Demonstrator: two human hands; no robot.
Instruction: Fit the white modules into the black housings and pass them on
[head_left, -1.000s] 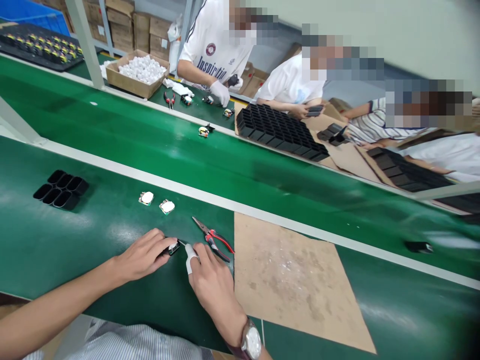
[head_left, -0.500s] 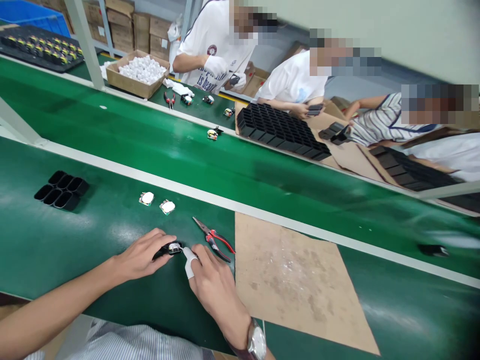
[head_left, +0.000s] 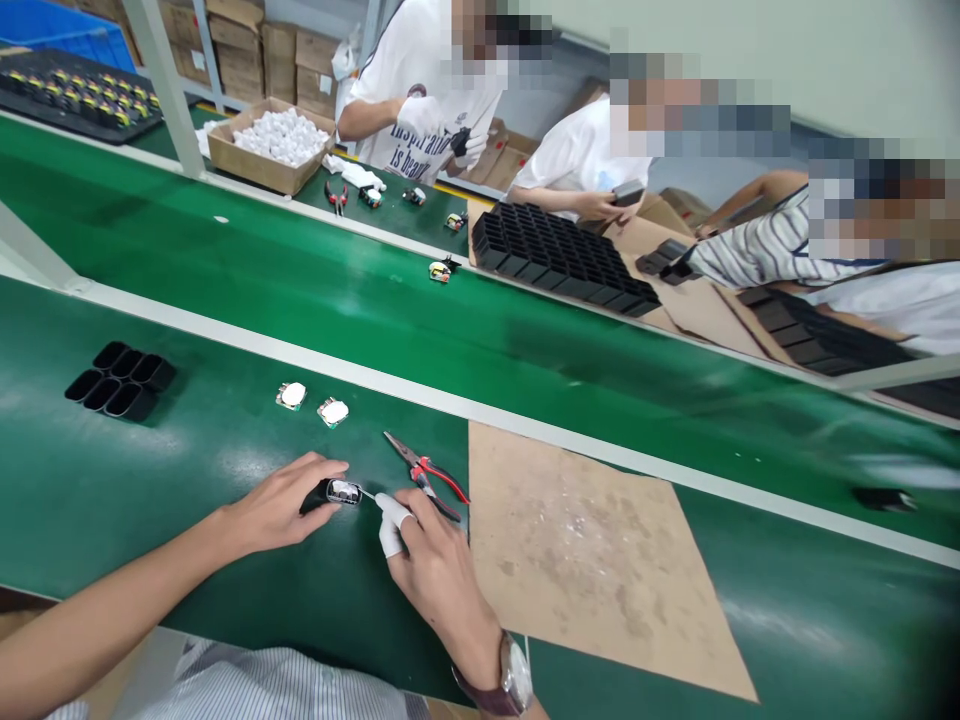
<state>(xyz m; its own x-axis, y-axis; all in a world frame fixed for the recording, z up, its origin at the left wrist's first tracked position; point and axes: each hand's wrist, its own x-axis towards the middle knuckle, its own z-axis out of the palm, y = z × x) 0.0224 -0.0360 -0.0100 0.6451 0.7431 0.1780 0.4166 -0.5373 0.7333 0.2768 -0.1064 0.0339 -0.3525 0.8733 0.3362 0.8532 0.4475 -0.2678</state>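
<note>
My left hand (head_left: pixel 289 505) is closed around a small black plastic case (head_left: pixel 315 495), its open end turned to the right. Inside that end shows a circuit board with a white top (head_left: pixel 345 491). My right hand (head_left: pixel 431 545), with white covers on thumb and forefinger, pinches a thin pale wire-like piece (head_left: pixel 366 493) at the case's mouth; its exact kind is too small to tell. Just beyond lie long-nose pliers (head_left: pixel 424 472) with red and black handles. Two white-topped circuit boards (head_left: pixel 291 395) rest on the green bench further back.
Several black cases (head_left: pixel 124 380) stand grouped at the left. A stained cardboard sheet (head_left: pixel 592 550) lies to the right. Behind a pale rail (head_left: pixel 375 375) runs a green conveyor belt (head_left: pixel 337 280) carrying a board (head_left: pixel 441 270). Co-workers (head_left: pixel 427 110) handle parts across it.
The board sits deeper in the case, and my right fingers have drawn slightly back from its mouth. On the belt, the board has shifted a little to the right.
</note>
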